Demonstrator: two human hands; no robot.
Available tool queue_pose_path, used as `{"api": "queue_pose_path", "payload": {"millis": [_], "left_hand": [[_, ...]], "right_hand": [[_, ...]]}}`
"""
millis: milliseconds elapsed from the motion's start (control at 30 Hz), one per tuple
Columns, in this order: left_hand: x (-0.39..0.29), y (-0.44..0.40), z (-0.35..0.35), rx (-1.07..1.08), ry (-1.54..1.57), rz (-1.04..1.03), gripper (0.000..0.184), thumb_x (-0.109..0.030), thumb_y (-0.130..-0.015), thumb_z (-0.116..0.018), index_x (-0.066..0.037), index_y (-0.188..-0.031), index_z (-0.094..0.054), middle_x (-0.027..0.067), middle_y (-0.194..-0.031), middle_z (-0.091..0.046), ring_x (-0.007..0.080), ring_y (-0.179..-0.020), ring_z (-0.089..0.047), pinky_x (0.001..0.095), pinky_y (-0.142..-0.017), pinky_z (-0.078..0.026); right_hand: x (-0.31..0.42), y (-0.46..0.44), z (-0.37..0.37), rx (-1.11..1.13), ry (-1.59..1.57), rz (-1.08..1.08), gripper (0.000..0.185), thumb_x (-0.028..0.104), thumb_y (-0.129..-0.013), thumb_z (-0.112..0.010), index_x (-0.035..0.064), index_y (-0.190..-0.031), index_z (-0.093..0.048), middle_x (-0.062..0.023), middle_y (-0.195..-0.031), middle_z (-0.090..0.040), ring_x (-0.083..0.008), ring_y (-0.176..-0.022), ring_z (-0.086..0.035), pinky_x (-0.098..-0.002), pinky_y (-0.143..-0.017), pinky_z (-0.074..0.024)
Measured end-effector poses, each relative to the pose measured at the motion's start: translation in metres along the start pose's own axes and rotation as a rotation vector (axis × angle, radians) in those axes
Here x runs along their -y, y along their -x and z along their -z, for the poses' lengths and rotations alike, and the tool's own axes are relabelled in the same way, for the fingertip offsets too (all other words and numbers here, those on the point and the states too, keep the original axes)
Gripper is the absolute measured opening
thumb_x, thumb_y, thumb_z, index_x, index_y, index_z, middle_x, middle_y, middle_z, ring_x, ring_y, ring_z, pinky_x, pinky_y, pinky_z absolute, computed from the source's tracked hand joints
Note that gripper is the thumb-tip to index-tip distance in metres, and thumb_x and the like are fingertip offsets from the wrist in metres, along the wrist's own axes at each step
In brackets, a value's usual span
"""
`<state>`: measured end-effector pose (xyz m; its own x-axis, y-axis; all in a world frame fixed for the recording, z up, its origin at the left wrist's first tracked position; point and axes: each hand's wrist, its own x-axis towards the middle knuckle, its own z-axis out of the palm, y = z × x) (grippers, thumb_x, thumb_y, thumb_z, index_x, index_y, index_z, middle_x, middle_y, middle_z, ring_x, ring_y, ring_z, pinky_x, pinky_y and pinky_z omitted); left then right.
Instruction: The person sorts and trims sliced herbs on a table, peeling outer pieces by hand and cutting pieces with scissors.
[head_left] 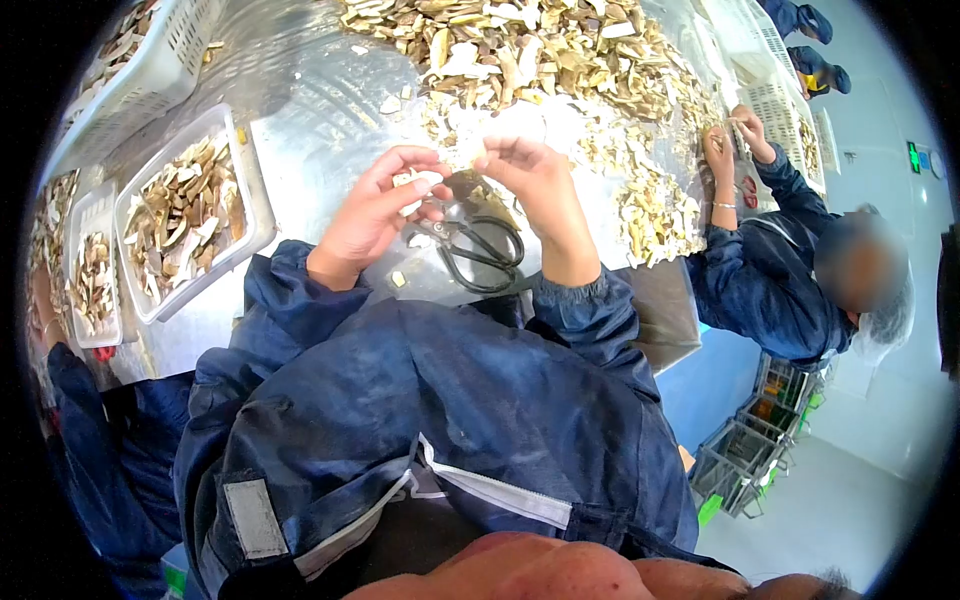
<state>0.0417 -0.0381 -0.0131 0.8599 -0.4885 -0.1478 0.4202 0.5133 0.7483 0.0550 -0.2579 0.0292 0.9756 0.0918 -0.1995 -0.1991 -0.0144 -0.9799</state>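
Note:
My left hand (375, 212) is closed around a pale sliced piece (412, 186), held between thumb and fingers. My right hand (535, 185) is raised close beside it, thumb and forefinger pinched together at a small pale bit (478, 160). Black-handled scissors (482, 254) lie on the metal table just below and between both hands. Beyond the hands, a large heap of brown and cream slices (540, 60) spreads over the table, with smaller pale pieces (650, 190) at its right side.
A white tray of slices (262, 200) stands at the left, beside a smaller tray (112, 330) and a perforated basket (165, 85). A co-worker (765, 260) works at the right; another person's sleeve (85, 430) shows at the left. Wire crates (740, 450) stand low at the right.

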Motion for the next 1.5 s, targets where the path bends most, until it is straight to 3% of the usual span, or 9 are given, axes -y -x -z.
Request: {"api": "queue_pose_path", "payload": {"millis": [167, 667, 767, 933, 1067, 1100, 1200, 1400, 1500], "left_hand": [[0.006, 0.000, 0.001, -0.008, -0.031, -0.051, 0.031, -0.014, -0.099, -0.061, -0.003, -0.126, -0.053, 0.0075, -0.112, -0.058, 0.0179, -0.096, -0.064, 0.0293, -0.073, -0.055], [0.009, -0.001, 0.006, -0.120, -0.044, -0.046, 0.020, -0.012, -0.098, -0.060, -0.002, -0.115, -0.058, 0.0073, -0.095, -0.064, 0.0155, -0.078, -0.066, 0.0257, -0.062, -0.052], [0.004, -0.001, 0.010, -0.126, 0.070, 0.004, 0.022, -0.013, -0.098, -0.058, -0.001, -0.116, -0.058, 0.0086, -0.092, -0.064, 0.0153, -0.073, -0.064, 0.0252, -0.057, -0.050], [0.001, 0.000, 0.005, -0.043, 0.231, 0.050, 0.028, -0.015, -0.096, -0.056, 0.000, -0.120, -0.056, 0.0095, -0.092, -0.064, 0.0177, -0.074, -0.064, 0.0257, -0.054, -0.048], [0.003, 0.001, 0.008, 0.026, 0.252, 0.080, 0.027, -0.018, -0.098, -0.057, -0.001, -0.119, -0.056, 0.0084, -0.090, -0.063, 0.0176, -0.074, -0.064, 0.0256, -0.054, -0.048], [0.005, 0.000, 0.011, 0.045, 0.243, 0.078, 0.027, -0.019, -0.098, -0.057, -0.002, -0.119, -0.056, 0.0080, -0.090, -0.063, 0.0176, -0.074, -0.064, 0.0256, -0.053, -0.048], [0.006, 0.001, 0.018, 0.074, 0.216, 0.118, 0.027, -0.023, -0.099, -0.057, -0.004, -0.119, -0.056, 0.0071, -0.093, -0.063, 0.0175, -0.078, -0.064, 0.0258, -0.056, -0.049], [0.005, 0.004, 0.004, -0.046, 0.314, 0.149, 0.032, -0.025, -0.104, -0.051, -0.006, -0.129, -0.053, 0.0108, -0.109, -0.063, 0.0228, -0.099, -0.065, 0.0291, -0.072, -0.057], [0.006, 0.004, -0.001, 0.037, 0.396, 0.144, 0.039, -0.028, -0.107, -0.042, -0.002, -0.135, -0.049, 0.0129, -0.119, -0.061, 0.0282, -0.114, -0.061, 0.0378, -0.093, -0.055]], "right_hand": [[-0.011, 0.009, -0.024, 0.145, -0.154, -0.048, 0.023, 0.006, -0.089, -0.073, -0.0056, -0.108, -0.065, -0.0071, -0.090, -0.070, -0.0108, -0.077, -0.066, -0.0224, -0.069, -0.0517], [-0.021, 0.016, -0.020, 0.132, -0.274, -0.053, 0.022, 0.007, -0.092, -0.070, -0.0056, -0.108, -0.065, -0.0071, -0.097, -0.070, -0.0112, -0.084, -0.065, -0.0237, -0.074, -0.0509], [-0.012, 0.030, 0.009, 0.015, -0.055, -0.037, 0.016, 0.011, -0.090, -0.072, -0.0018, -0.100, -0.070, -0.0060, -0.094, -0.069, -0.0118, -0.082, -0.063, -0.0258, -0.074, -0.0495], [-0.022, 0.029, 0.069, -0.425, 0.827, 0.154, 0.018, 0.017, -0.084, -0.077, 0.0009, -0.088, -0.073, -0.0069, -0.081, -0.063, -0.0141, -0.073, -0.058, -0.0283, -0.066, -0.0473], [-0.027, 0.008, 0.057, -0.418, 0.821, 0.334, 0.020, 0.022, -0.082, -0.076, 0.0031, -0.089, -0.074, -0.0115, -0.082, -0.064, -0.0233, -0.073, -0.063, -0.0332, -0.067, -0.0503], [-0.026, 0.003, 0.050, -0.450, 0.988, 0.306, 0.021, 0.022, -0.082, -0.075, 0.0030, -0.090, -0.074, -0.0139, -0.083, -0.064, -0.0288, -0.075, -0.064, -0.0362, -0.069, -0.0517], [-0.034, -0.007, 0.047, -0.448, 1.182, 0.304, 0.022, 0.022, -0.081, -0.075, 0.0031, -0.091, -0.073, -0.0145, -0.081, -0.063, -0.0307, -0.076, -0.064, -0.0375, -0.070, -0.0523], [-0.015, 0.002, 0.053, -0.399, 0.530, 0.049, 0.026, 0.018, -0.084, -0.077, -0.0011, -0.100, -0.070, -0.0090, -0.089, -0.071, -0.0157, -0.079, -0.067, -0.0272, -0.069, -0.0514], [0.005, 0.016, 0.041, -0.303, 0.243, 0.047, 0.024, 0.012, -0.086, -0.076, -0.0014, -0.104, -0.068, -0.0051, -0.091, -0.071, -0.0111, -0.082, -0.065, -0.0240, -0.072, -0.0511]]}}
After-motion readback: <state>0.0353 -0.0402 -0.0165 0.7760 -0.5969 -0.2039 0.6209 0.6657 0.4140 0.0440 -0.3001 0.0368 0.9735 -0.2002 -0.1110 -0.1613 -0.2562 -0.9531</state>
